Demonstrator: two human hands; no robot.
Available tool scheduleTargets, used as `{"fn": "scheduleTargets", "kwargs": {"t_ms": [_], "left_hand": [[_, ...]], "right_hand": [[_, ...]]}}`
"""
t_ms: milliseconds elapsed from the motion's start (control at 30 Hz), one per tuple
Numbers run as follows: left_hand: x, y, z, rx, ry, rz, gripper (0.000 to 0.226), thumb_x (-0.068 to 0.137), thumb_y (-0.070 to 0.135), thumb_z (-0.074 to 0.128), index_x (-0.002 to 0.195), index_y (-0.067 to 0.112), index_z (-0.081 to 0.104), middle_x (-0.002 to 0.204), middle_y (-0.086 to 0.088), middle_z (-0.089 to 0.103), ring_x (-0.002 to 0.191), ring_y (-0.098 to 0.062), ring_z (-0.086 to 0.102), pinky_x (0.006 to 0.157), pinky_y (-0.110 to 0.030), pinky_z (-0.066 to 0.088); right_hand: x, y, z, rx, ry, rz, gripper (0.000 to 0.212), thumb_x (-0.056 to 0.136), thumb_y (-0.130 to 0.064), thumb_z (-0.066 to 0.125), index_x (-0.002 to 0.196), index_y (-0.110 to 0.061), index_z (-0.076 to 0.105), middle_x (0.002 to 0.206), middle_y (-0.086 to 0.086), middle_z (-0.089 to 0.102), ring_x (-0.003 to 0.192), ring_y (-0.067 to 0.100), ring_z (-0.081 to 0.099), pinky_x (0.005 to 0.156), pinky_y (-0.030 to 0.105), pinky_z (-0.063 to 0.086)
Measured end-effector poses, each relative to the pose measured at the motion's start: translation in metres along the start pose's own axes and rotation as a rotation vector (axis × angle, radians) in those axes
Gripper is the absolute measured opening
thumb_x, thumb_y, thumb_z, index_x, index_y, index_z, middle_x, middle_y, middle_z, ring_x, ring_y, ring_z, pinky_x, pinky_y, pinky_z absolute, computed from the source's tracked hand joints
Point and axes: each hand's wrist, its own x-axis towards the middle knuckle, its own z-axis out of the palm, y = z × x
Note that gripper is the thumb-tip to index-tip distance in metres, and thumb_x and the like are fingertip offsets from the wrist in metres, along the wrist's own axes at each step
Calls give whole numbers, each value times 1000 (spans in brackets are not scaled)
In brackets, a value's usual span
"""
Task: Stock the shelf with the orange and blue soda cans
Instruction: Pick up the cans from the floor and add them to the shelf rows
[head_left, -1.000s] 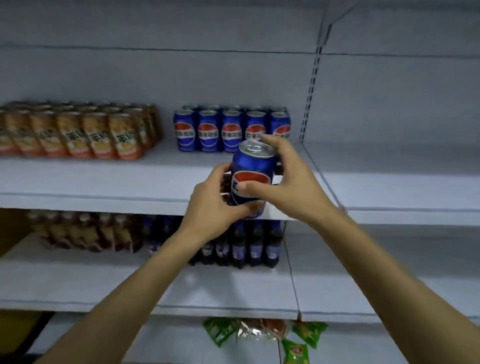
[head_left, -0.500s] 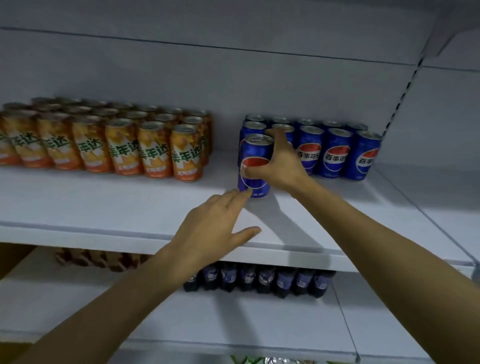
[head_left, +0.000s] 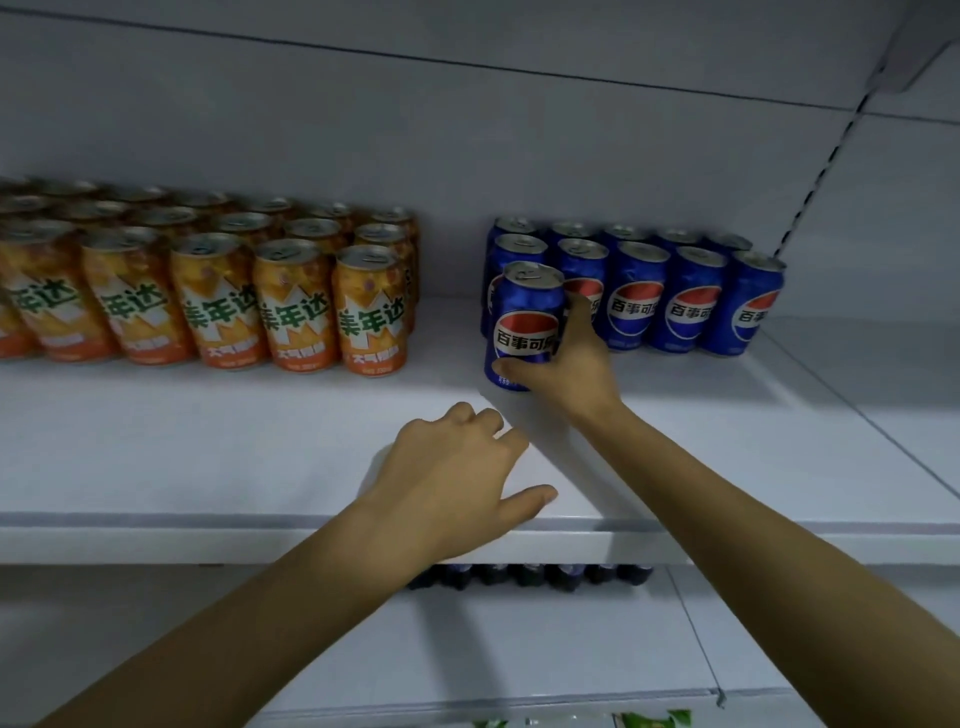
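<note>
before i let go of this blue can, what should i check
1. Held blue can upright, label forward: ok.
2. Its base flat on the shelf: cannot tell, the right hand hides part of it.
3. Lined up in front of the left column of stocked blue cans: ok.
4. Clear gap to the orange cans: ok.
5. Left hand clear of the can, holding nothing: ok.
</note>
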Motion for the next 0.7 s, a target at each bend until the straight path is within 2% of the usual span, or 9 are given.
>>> {"fn": "scheduleTargets", "kwargs": {"t_ms": [300,433,567,700], "left_hand": [[0,2,3,-24,30,-9,59,90,67,25,133,31,43,133,9,48,121,-15,41,81,-32,43],[0,5,-1,-17,3,-37,57,89,67,26,128,31,47,128,9,51,116,-15,45,81,-34,44],[12,29,-11,-47,91,-37,55,90,66,31,129,30,46,125,10,54,114,-14,48,78,-33,44],[45,89,-17,-71,151,51,56,89,63,37,134,31,44,128,8,55,117,-15,49,81,-32,43]], "right_hand": [[12,2,8,-29,-8,22,82,70,-19,82,137,-12,34,133,5,54,119,23,55,88,26,44],[9,3,-1,-21,-58,56,86,69,-27,83,138,-13,34,134,4,54,120,22,55,89,26,44],[-2,8,-49,-93,-81,22,79,74,-31,80,138,-13,37,136,4,52,123,21,52,89,25,41],[-21,30,-138,-435,-152,16,83,75,-38,77,142,-16,34,144,6,45,128,25,46,97,34,41]]}}
